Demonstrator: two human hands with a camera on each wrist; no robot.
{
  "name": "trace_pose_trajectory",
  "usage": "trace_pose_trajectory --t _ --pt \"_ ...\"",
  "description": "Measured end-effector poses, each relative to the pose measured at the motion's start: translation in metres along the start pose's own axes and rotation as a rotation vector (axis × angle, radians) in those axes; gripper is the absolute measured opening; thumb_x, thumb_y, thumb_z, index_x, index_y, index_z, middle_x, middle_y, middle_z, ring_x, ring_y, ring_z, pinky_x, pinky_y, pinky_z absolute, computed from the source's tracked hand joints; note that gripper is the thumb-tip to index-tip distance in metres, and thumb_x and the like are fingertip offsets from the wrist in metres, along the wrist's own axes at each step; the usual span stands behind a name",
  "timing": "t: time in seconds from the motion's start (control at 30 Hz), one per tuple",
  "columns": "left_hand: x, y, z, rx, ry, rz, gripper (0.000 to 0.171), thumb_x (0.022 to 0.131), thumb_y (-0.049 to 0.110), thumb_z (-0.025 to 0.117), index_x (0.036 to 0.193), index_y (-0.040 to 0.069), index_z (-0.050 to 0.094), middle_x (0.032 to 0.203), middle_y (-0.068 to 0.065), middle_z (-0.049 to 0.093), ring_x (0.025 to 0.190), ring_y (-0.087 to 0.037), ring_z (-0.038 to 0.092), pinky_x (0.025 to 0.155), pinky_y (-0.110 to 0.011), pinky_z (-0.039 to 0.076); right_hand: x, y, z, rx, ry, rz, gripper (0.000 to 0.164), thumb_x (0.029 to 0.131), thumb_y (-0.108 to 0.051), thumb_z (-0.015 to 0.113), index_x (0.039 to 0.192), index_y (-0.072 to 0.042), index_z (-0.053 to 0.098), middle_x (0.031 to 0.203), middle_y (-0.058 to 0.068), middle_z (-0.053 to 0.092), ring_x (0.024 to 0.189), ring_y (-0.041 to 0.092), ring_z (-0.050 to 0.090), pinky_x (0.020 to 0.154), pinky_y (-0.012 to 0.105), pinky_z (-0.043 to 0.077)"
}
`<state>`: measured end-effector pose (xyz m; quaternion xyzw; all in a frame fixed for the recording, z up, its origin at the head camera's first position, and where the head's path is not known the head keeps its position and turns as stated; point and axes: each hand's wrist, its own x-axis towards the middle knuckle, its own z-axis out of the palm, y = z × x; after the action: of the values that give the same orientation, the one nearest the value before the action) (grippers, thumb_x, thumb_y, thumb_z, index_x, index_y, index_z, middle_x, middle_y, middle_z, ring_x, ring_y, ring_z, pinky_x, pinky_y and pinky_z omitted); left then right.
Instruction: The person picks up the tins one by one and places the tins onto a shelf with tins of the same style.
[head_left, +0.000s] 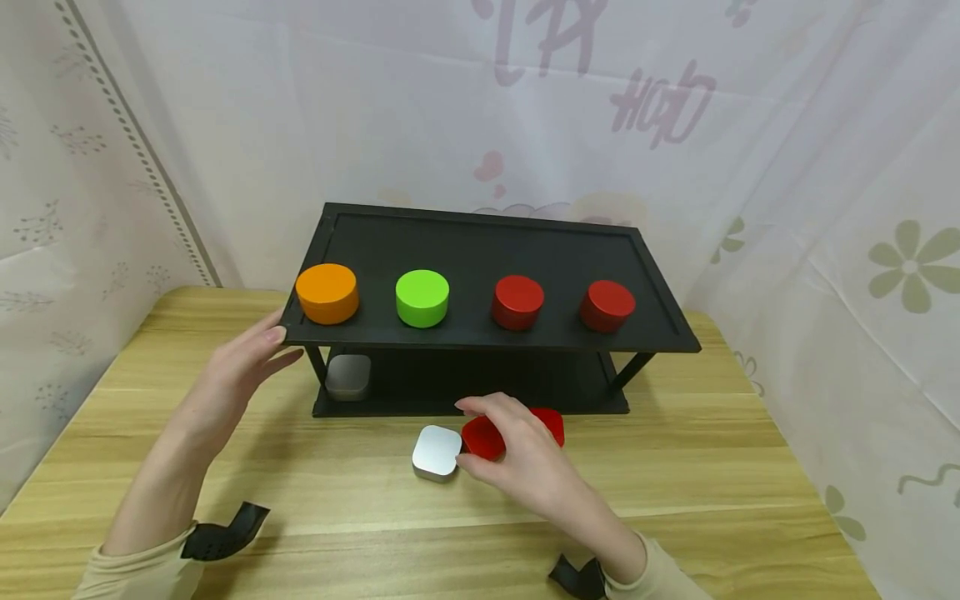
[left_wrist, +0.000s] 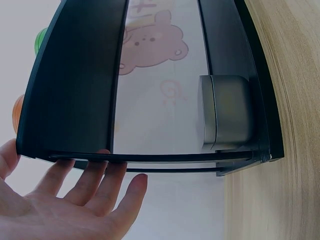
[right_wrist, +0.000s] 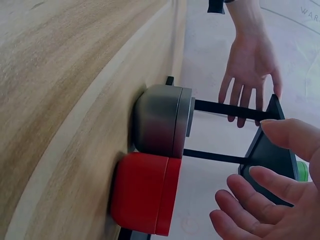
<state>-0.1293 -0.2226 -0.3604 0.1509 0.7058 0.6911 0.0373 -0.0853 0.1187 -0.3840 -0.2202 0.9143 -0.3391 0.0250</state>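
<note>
A silver tin [head_left: 437, 450] sits on the table just left of the right thumb's tip, with a red tin [head_left: 482, 438] beside it, touching or nearly so, under the gap between that thumb and the index finger. More red, seemingly a second red tin [head_left: 550, 423], shows past the knuckles.

The step in hand looks like a reach to these tins or a release of one; I cannot tell which. If it is a reach, the next move calls for lowering the thumb and fingers to either side of one tin, without knocking its neighbour.

The right hand [head_left: 517, 450] is loosely spread, thumb well apart from the index finger; it holds nothing, and the right wrist view shows it clear of both tins.

Beyond its fingertips stands a two-level black shelf [head_left: 480, 242]. The left hand [head_left: 232, 367] has its thumb at the upper board's near left corner and its fingers, nearly straight, by the leg below, apparently steadying it. Right of those fingers, a grey tin [head_left: 348, 377] rests on the lower board.
</note>
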Motion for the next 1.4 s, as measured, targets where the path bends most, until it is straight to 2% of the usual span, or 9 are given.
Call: trace_pose_trajectory --t 0.27,0.5,0.93,1.23,1.4 --pt "0.000 -0.002 -0.001 -0.001 -0.001 0.010 0.044 0.104 0.021 0.030 0.147 0.013 0.033 0.151 0.007 0.037 0.133 0.002 0.037 0.099 -0.014 0.039 0.004 0.002 0.009 -0.081 -0.057 -0.014 0.059 0.076 -0.033 0.077 0.129 -0.032 0.051 0.123 -0.010 0.057 0.110 0.011 0.053 0.085 0.026 0.053" --pt "0.000 -0.001 -0.001 0.002 0.006 0.001 0.045 0.103 0.021 0.031 0.147 0.014 0.033 0.152 0.007 0.035 0.133 0.002 0.036 0.098 -0.014 0.039 0.010 0.002 0.019 -0.118 -0.078 -0.015 0.060 0.075 -0.035 0.078 0.130 -0.026 0.053 0.124 -0.005 0.058 0.111 0.011 0.052 0.088 0.030 0.053" --pt "-0.001 -0.001 0.000 -0.027 0.026 -0.017 0.044 0.103 0.022 0.034 0.146 0.015 0.035 0.151 0.009 0.037 0.132 0.003 0.036 0.097 -0.014 0.040 0.016 0.003 0.036 -0.219 -0.072 -0.077 0.057 0.071 -0.031 0.081 0.122 -0.018 0.058 0.114 -0.005 0.061 0.107 0.014 0.053 0.098 0.038 0.045" --pt "-0.001 -0.001 0.001 -0.019 0.030 -0.013 0.044 0.103 0.023 0.035 0.146 0.014 0.036 0.150 0.008 0.038 0.132 0.002 0.038 0.098 -0.015 0.040 0.019 0.002 0.045 -0.279 -0.057 -0.083 0.057 0.068 -0.029 0.083 0.119 -0.015 0.060 0.109 -0.002 0.063 0.103 0.015 0.057 0.110 0.045 0.036" --pt "-0.001 -0.001 0.000 -0.017 0.026 -0.008 0.044 0.103 0.022 0.034 0.146 0.014 0.035 0.151 0.008 0.037 0.132 0.002 0.038 0.098 -0.015 0.039 0.019 0.001 0.048 -0.294 -0.053 -0.086 0.057 0.068 -0.028 0.083 0.118 -0.015 0.060 0.108 -0.002 0.064 0.102 0.015 0.058 0.110 0.051 0.034"
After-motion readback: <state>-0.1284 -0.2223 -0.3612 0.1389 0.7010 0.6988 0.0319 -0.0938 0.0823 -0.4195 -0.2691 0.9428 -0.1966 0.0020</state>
